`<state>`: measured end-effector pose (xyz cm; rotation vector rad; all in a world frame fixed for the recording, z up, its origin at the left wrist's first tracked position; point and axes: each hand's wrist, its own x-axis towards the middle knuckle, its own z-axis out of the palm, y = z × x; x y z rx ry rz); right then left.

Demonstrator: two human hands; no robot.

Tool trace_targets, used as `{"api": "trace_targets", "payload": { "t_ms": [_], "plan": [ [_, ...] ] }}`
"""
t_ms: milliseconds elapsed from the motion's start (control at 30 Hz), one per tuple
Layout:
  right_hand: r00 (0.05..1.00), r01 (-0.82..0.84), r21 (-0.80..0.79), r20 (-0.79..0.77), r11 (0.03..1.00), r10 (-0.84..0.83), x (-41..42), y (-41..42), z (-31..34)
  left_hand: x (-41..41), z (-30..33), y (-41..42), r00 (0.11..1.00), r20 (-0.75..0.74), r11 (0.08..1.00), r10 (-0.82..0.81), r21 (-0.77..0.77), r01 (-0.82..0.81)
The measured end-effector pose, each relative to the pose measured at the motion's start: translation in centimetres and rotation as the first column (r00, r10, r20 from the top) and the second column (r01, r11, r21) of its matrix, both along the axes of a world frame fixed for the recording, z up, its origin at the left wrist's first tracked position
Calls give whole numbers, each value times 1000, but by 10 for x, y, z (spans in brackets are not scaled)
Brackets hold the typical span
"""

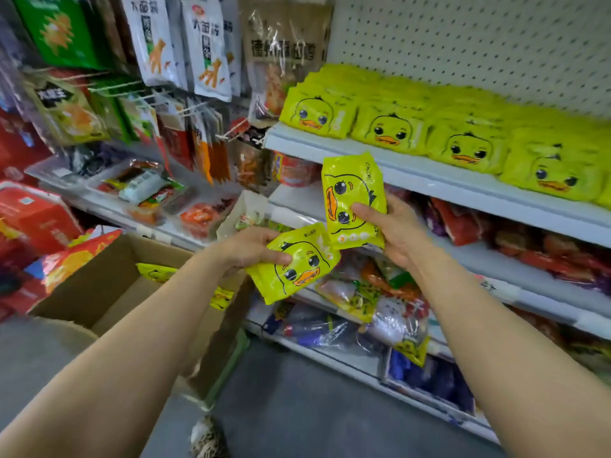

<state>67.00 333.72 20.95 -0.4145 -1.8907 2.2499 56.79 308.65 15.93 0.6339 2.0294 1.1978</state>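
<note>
So from my end of the feed, both hands are busy. The left hand (251,247) is grasping a small stack of duck packets (297,272), thumb pressed flat on the front of the top one and the fingers curled underneath, so I can't see them. I think it's two or three packets going by the edges poking out on the left, but I can't tell the exact count. The right hand (393,226) is clamped on a single duck packet (350,193), thumb across the printed face and fingers wrapped behind, holding it upright with the duck turned on its side. That packet's bottom corner overlaps the top corner of the stack, so the two lots are touching. Both are held in the air in front of the white shelf (363,157), just below its front edge. On that shelf there's a row of matching packets (463,143) standing face-out against the pegboard (463,44). Down to the left is an open cardboard box (99,285) on the floor with a couple more of the yellow packets (155,272) lying inside it.
</note>
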Motion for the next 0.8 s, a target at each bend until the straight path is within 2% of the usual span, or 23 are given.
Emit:
{"api": "trace_targets", "payload": {
  "t_ms": [200, 433, 667, 800],
  "plan": [
    [968, 230, 50, -118, 972, -223, 122, 104, 55, 71, 63, 132, 978, -112, 981, -178, 59, 186],
    [870, 477, 94, -192, 874, -454, 237, 207, 89, 141, 124, 274, 899, -216, 913, -382, 61, 402],
    [776, 617, 113, -256, 779, -577, 319, 320, 102, 200, 156, 419, 771, -325, 813, -548, 14, 583],
    [735, 661, 110, -292, 742, -612, 353, 393, 111, 226, 159, 509, 751, -309, 780, -584, 46, 625]
  ]
}}
